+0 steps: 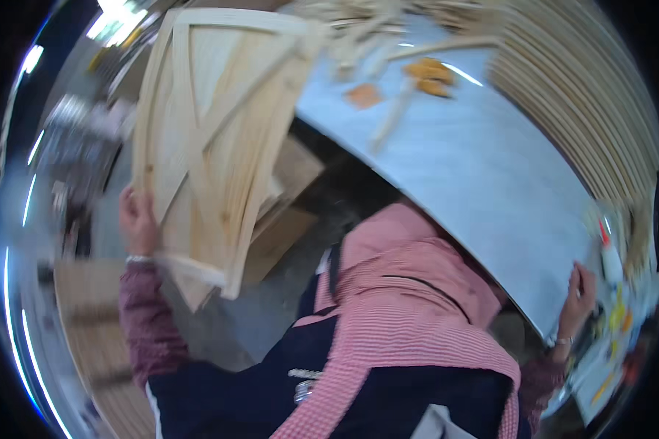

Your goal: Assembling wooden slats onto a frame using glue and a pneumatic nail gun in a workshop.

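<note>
Pink apron (pixel 417 336) was nearest. Left hand (pixel 139 223) held the wooden panel (pixel 216 157) by its edge, left of the table (pixel 483 183); right hand (pixel 578 293) was half-curled, its hold unclear. Handling the panel seemed underway; next probably needed steady support.

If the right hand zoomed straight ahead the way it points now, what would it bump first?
Probably the stacked wooden strips: the right hand points past the left side of the white bottle, though blur makes depth hard to judge.
</note>
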Motion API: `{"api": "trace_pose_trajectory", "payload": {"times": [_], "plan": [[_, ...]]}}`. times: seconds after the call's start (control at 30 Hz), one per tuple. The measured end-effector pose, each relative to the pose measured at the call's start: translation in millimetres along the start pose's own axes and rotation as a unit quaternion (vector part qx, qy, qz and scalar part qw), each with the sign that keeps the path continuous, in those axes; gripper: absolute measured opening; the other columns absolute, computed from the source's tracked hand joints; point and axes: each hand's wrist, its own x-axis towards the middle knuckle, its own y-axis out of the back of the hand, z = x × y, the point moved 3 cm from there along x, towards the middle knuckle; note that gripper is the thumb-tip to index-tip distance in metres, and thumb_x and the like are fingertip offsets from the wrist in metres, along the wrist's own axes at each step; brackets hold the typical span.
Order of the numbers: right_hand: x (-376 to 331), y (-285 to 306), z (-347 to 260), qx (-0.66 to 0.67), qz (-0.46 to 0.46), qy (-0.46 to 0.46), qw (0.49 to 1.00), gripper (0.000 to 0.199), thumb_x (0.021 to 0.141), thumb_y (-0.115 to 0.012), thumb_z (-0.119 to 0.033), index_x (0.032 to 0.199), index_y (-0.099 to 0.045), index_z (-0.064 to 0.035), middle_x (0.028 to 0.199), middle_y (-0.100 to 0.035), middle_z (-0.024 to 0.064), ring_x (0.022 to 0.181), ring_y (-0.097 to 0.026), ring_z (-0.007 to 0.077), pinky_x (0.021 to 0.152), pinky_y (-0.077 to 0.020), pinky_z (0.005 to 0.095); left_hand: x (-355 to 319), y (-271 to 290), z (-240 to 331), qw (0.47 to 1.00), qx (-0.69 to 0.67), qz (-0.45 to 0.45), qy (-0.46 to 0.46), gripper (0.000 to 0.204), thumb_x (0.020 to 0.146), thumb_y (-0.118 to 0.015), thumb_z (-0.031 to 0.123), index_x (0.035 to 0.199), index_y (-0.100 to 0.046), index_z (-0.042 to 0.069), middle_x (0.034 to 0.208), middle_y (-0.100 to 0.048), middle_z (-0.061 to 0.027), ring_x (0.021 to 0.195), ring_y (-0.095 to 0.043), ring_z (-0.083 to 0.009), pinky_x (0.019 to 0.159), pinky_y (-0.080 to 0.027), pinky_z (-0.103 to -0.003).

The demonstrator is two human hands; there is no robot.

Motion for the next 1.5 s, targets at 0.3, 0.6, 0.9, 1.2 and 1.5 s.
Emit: {"api": "trace_pose_trajectory", "payload": {"times": [0.3,0.6,0.9,1.2,1.5], "plan": [[44.7,-55.7,-68.6,-0.027,-0.1,0.048,0.993,0.012,0.091,-0.055,-0.007,0.097,-0.063,0.0008,0.077,-0.052,0.0025,0.063,-0.042,0.0089,0.054,-0.0343,0.0231,-58.0,4.0,-190.1,0.921,0.208,0.171,0.282,0.039,0.085,-0.063,0.03,0.105,-0.057,-0.002,0.095,-0.064,-0.0142,0.086,-0.059,-0.023,0.08,-0.045,-0.034],[35.0,-79.1,-79.4,-0.073,-0.174,-0.027,0.982,0.015,0.092,-0.056,-0.013,0.097,-0.063,-0.0009,0.077,-0.054,0.0006,0.06,-0.047,0.0061,0.051,-0.0379,0.0205,-35.2,-142.9,-289.6,0.891,0.179,0.163,0.385,0.046,0.083,-0.061,0.035,0.109,-0.055,-0.003,0.11,-0.059,-0.0258,0.104,-0.056,-0.0382,0.089,-0.043,-0.042],[48.6,-76.8,-63.9,-0.09,-0.193,-0.126,0.969,0.018,0.091,-0.058,-0.017,0.098,-0.063,-0.0012,0.073,-0.056,-0.0011,0.058,-0.048,0.0052,0.051,-0.0383,0.0187,-16.0,-193.6,-306.2,0.842,0.295,0.085,0.444,0.044,0.084,-0.058,0.031,0.11,-0.055,-0.004,0.109,-0.058,-0.0278,0.103,-0.055,-0.0419,0.09,-0.043,-0.047],[72.5,-55.1,-41.4,-0.116,-0.206,-0.168,0.957,0.02,0.092,-0.056,-0.016,0.101,-0.064,-0.0002,0.08,-0.059,0.0016,0.061,-0.047,0.0072,0.054,-0.0407,0.021,-17.5,-200.5,-304.8,0.846,0.258,0.084,0.46,0.047,0.084,-0.058,0.032,0.11,-0.052,-0.006,0.101,-0.061,-0.0294,0.096,-0.059,-0.0436,0.084,-0.045,-0.048],[226.0,102.4,-38.0,-0.459,-0.017,0.057,0.887,0.036,0.097,-0.047,-0.023,0.124,-0.054,0.0009,0.122,-0.057,0.0182,0.111,-0.056,0.0276,0.093,-0.0448,0.0332,-43.7,-204.7,-395.1,0.871,0.342,0.058,0.348,0.044,0.086,-0.054,0.037,0.11,-0.055,0.0,0.112,-0.06,-0.0248,0.107,-0.055,-0.0412,0.089,-0.045,-0.048]]}}
